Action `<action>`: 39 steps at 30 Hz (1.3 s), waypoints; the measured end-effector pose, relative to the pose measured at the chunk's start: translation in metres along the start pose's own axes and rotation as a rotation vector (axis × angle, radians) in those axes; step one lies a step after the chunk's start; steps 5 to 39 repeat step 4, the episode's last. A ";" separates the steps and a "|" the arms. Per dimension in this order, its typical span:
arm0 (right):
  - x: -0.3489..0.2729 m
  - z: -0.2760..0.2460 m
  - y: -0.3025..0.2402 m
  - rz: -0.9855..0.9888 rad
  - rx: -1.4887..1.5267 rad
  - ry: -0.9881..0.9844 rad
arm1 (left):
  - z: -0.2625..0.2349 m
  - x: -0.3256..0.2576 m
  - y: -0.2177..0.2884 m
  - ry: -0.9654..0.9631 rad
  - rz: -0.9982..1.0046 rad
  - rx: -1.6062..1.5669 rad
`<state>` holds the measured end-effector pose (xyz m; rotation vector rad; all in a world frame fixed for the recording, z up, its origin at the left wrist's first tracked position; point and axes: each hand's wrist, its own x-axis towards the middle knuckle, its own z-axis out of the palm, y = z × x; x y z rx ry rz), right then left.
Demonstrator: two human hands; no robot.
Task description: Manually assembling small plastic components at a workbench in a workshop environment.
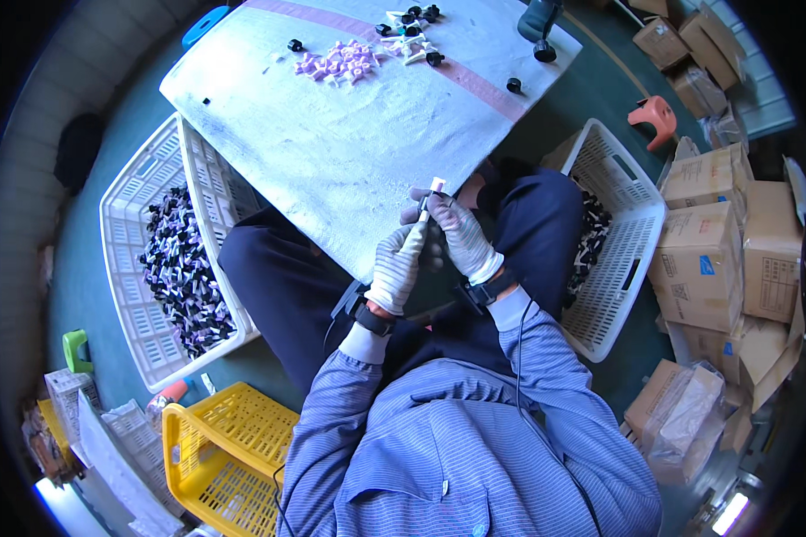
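Observation:
In front of my lap, near the table's close corner, my two gloved hands are together. My left hand point(397, 267) is closed on a small plastic part point(437, 185) with a pale pinkish-white end and a dark section. Against the same part, the fingers of my right hand point(464, 238) are pinched from the right. Its lower portion is hidden by the gloves. On the white table point(269, 134), a pile of pale pink plastic pieces point(338, 63) lies at the far side. Beside it are white pieces point(414, 46) and several black round caps point(434, 59).
A white crate point(121, 259) of black and pink parts stands left; another white crate point(627, 242) with similar parts stands right. A yellow basket point(233, 421) sits at lower left. Cardboard boxes point(698, 259) stack along the right, near an orange stool point(655, 121). A dark tool point(539, 22) rests at the table's far right.

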<state>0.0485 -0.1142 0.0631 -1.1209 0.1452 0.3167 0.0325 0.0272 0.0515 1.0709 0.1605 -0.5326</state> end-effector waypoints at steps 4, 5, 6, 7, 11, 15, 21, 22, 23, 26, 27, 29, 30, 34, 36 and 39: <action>-0.001 0.001 0.002 -0.028 -0.014 -0.038 | -0.002 -0.001 0.000 -0.036 -0.031 -0.087; -0.001 0.001 0.002 -0.028 -0.014 -0.038 | -0.002 -0.001 0.000 -0.036 -0.031 -0.087; -0.001 0.001 0.002 -0.028 -0.014 -0.038 | -0.002 -0.001 0.000 -0.036 -0.031 -0.087; -0.001 0.001 0.002 -0.028 -0.014 -0.038 | -0.002 -0.001 0.000 -0.036 -0.031 -0.087; -0.001 0.001 0.002 -0.028 -0.014 -0.038 | -0.002 -0.001 0.000 -0.036 -0.031 -0.087; -0.001 0.001 0.002 -0.028 -0.014 -0.038 | -0.002 -0.001 0.000 -0.036 -0.031 -0.087; -0.001 0.001 0.002 -0.028 -0.014 -0.038 | -0.002 -0.001 0.000 -0.036 -0.031 -0.087; -0.001 0.001 0.002 -0.028 -0.014 -0.038 | -0.002 -0.001 0.000 -0.036 -0.031 -0.087; -0.001 0.001 0.002 -0.028 -0.014 -0.038 | -0.002 -0.001 0.000 -0.036 -0.031 -0.087; -0.001 0.001 0.002 -0.028 -0.014 -0.038 | -0.002 -0.001 0.000 -0.036 -0.031 -0.087; -0.001 0.001 0.002 -0.028 -0.014 -0.038 | -0.002 -0.001 0.000 -0.036 -0.031 -0.087; -0.001 0.001 0.002 -0.028 -0.014 -0.038 | -0.002 -0.001 0.000 -0.036 -0.031 -0.087; -0.001 0.001 0.002 -0.028 -0.014 -0.038 | -0.002 -0.001 0.000 -0.036 -0.031 -0.087; -0.001 0.001 0.002 -0.028 -0.014 -0.038 | -0.002 -0.001 0.000 -0.036 -0.031 -0.087; -0.001 0.001 0.002 -0.028 -0.014 -0.038 | -0.002 -0.001 0.000 -0.036 -0.031 -0.087; -0.001 0.001 0.002 -0.028 -0.014 -0.038 | -0.002 -0.001 0.000 -0.036 -0.031 -0.087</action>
